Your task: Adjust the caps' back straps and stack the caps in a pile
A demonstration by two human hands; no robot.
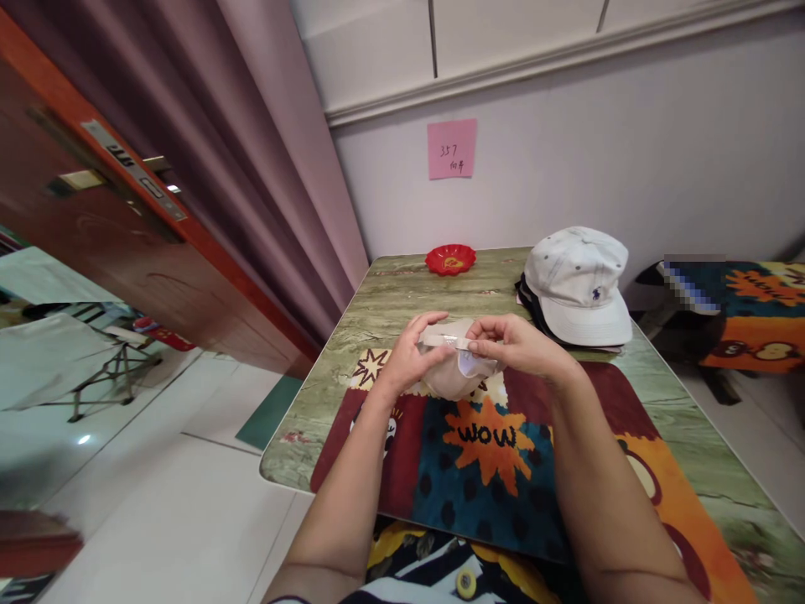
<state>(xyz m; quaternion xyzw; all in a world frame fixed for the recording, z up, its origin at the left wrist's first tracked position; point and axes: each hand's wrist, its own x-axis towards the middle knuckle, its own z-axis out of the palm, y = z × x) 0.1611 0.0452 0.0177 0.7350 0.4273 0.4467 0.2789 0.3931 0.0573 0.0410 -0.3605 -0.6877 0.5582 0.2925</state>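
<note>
A pale beige cap point(454, 384) is held in both hands above the patterned mat point(433, 470). A light strap or band point(449, 340) runs across its near upper edge, with a white label visible just below. My left hand point(412, 352) grips the band's left end, thumb in front and fingers behind. At the right end, my right hand point(503, 342) pinches the band between thumb and fingers. Parts of the cap are hidden behind my hands, and its brim cannot be made out.
A stack of caps topped by a white cap point(582, 285) stands at the table's back right. Near the wall sits a red scalloped dish point(451, 260). A pink note point(452, 148) is stuck on the wall. An open door point(119, 193) and curtain are left.
</note>
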